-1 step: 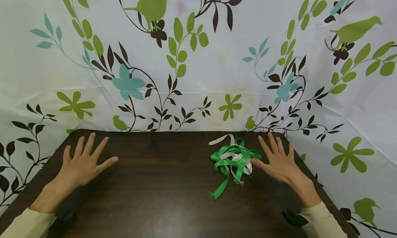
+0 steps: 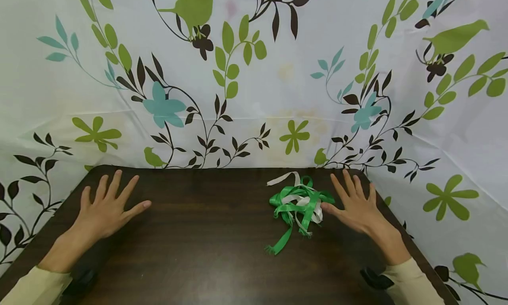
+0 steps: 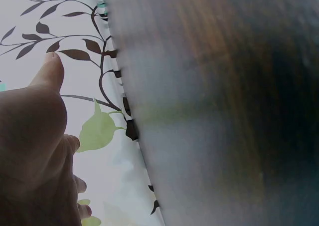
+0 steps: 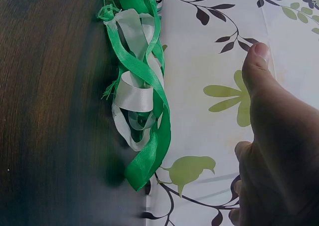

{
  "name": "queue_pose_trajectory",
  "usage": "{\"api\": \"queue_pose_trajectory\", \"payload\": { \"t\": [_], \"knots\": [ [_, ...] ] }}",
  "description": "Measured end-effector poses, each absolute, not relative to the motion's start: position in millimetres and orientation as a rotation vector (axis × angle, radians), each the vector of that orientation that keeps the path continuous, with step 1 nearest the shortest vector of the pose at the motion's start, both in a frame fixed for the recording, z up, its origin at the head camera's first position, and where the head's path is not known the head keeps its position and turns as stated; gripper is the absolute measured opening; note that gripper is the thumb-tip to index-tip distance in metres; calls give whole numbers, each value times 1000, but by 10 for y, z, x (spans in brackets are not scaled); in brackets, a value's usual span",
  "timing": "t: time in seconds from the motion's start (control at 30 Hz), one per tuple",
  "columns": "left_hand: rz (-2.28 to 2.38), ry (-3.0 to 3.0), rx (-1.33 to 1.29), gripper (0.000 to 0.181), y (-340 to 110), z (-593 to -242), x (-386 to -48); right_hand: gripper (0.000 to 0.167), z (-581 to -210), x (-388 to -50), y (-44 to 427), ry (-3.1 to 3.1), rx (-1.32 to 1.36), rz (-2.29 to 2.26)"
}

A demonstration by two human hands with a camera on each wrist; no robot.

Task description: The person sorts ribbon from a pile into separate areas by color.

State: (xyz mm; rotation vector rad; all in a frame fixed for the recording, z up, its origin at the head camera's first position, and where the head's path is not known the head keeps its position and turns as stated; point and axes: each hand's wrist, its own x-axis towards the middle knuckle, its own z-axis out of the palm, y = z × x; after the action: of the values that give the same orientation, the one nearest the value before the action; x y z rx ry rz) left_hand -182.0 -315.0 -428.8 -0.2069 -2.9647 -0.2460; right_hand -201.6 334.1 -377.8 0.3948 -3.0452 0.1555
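Holding nothing, the fingers [image 2: 126, 192] of the left hand [image 2: 101, 214] and right hand [image 2: 357, 210] are straight and spread near the left and right edges of the counter [image 2: 198, 234]; green and white ribbons [image 2: 309, 211] lie tangled toward its far right corner. Likely fault: tugging one strand could tighten the tangle, since strands cross, or unravel the ragged ends [image 2: 273, 250]. Head view sets the right thumb [image 4: 256, 69] against the ribbons; right wrist view shows a gap between them.
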Motion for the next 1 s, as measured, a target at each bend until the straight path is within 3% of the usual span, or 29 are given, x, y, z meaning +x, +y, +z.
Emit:
{"api": "queue_pose_trajectory", "payload": {
  "t": [0.37, 0.7, 1.0],
  "knots": [
    [-241, -2981, -246, 97, -3143, -4296, -1797, 90, -3799, -2001, 3267, -3031, 524, 333],
    [-303, -2953, -375, 87, -2971, -4310, -1785, 72, -3947, -2086, 3147, -2956, 677, 388],
    [-337, -2938, -436, 83, -2866, -4302, -1777, 84, -4132, -2259, 3140, -3073, 640, 629]
  ]
}}
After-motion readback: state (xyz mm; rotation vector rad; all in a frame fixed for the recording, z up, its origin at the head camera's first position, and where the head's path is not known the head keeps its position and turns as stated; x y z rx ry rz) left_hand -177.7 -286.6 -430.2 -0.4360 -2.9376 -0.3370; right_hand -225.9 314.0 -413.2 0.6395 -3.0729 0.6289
